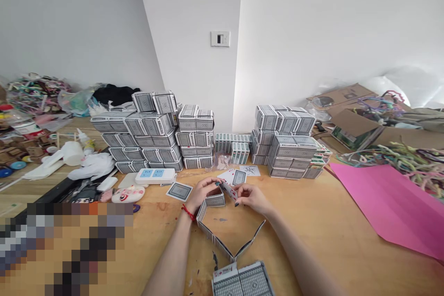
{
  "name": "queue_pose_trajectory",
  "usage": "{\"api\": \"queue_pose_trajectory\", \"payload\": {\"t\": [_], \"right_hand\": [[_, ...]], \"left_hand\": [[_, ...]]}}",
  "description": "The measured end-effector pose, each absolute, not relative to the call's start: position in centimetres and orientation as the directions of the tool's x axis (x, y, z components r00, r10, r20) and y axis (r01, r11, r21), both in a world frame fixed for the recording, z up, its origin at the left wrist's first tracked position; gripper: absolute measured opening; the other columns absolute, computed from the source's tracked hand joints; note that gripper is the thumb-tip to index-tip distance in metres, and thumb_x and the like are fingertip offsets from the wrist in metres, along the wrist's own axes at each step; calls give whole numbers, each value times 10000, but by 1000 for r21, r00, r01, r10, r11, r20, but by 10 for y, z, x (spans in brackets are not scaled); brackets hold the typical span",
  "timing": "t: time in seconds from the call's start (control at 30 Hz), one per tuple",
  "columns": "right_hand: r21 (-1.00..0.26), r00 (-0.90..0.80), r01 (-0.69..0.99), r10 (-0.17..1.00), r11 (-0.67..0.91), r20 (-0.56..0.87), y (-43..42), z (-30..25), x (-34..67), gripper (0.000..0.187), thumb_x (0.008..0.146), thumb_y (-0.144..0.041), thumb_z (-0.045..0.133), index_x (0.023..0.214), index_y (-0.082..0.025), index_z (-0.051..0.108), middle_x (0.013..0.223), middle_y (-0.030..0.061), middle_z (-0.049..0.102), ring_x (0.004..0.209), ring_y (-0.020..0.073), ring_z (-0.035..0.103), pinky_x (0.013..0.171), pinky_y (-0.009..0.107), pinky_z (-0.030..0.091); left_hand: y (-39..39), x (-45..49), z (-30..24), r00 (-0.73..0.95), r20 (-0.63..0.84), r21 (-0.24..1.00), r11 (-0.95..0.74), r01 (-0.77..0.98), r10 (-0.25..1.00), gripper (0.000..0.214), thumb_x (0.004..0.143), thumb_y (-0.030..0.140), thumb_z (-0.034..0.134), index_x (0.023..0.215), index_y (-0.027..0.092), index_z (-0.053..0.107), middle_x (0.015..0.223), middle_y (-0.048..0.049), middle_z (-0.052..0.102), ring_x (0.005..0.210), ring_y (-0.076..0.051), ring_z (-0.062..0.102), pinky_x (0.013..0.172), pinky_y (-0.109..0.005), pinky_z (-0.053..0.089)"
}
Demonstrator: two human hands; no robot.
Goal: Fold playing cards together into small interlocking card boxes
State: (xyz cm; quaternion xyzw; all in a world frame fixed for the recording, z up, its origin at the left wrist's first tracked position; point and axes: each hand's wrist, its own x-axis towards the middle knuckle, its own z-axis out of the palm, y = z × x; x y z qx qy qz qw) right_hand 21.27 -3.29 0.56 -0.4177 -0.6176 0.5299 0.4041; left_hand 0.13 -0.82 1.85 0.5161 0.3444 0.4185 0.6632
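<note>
A strip of joined playing cards stands on edge on the table, bent into an angular, partly open loop. My left hand, with a red string on its wrist, is closed around the far left part of this strip. Between thumb and fingers, my right hand pinches a face-up playing card that is tilted beside the strip's end. My left fingertips reach that card's upper edge. Whether it is joined to the strip I cannot tell. Nearest me lies a block of folded cards, patterned backs up.
Stacked card blocks stand at the back left and back right, with small card boxes between. Loose cards lie about. A power strip is left, pink paper right, and an open cardboard box behind it.
</note>
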Motion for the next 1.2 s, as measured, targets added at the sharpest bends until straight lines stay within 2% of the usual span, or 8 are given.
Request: {"api": "queue_pose_trajectory", "payload": {"t": [0.17,0.33,0.47,0.67,0.8,0.93,1.07,1.2], "right_hand": [[-966,-306,211,949,148,79,-37,4,205,454,469,-364,771,803,-175,527,858,33,628,583,111,515,554,245,416],[-938,-334,280,937,202,102,-37,5,204,656,496,-398,752,1080,-204,523,870,21,631,590,118,513,574,252,432],[-900,-348,365,931,239,106,-36,3,204,509,533,-428,725,978,-205,622,666,-10,604,574,135,508,545,242,412],[-826,-315,453,927,336,204,-36,3,199,417,541,-442,718,874,-201,644,696,7,578,605,143,495,545,237,397],[-823,-323,420,910,383,259,-36,3,198,254,635,-423,655,752,-198,651,777,26,607,690,161,536,619,245,406],[-876,-280,388,942,286,184,-35,-2,201,248,703,-420,584,637,-182,608,555,-13,551,540,131,511,526,229,388],[-951,-323,268,944,157,65,-36,-1,203,238,770,-393,495,785,-178,597,509,-28,546,459,109,495,465,213,387],[-988,-390,108,919,109,59,-37,10,206,334,719,-403,566,971,-186,591,670,-1,622,574,137,565,560,257,456]], "left_hand": [[-8,1,20,437,50,990,12,-138,898,199,710,292,570,805,146,666,1027,-71,626,980,-217,544,903,-333,381],[-10,3,28,458,97,995,-101,-15,884,214,722,280,544,825,163,690,1047,-69,614,1057,-219,493,959,-328,331],[-13,6,31,486,112,992,-126,-4,867,226,729,282,536,853,174,691,1062,-65,607,1063,-211,486,965,-325,324],[-14,6,33,529,99,992,-122,9,843,228,719,271,541,867,187,693,1098,-58,599,1096,-215,469,989,-325,294],[-14,7,32,534,81,994,-107,18,842,232,707,270,547,873,196,692,1127,-47,588,1106,-217,467,993,-331,292],[-14,8,31,507,80,994,-108,26,858,249,702,268,546,896,196,685,1121,-49,594,1126,-220,452,1002,-339,280],[-14,8,31,479,88,993,-116,29,874,262,687,240,549,908,191,681,1128,-46,591,1113,-216,462,1008,-331,266],[-14,8,31,481,92,994,-106,1,872,276,698,212,528,932,190,672,1126,-45,591,1096,-213,478,991,-333,292]]}}
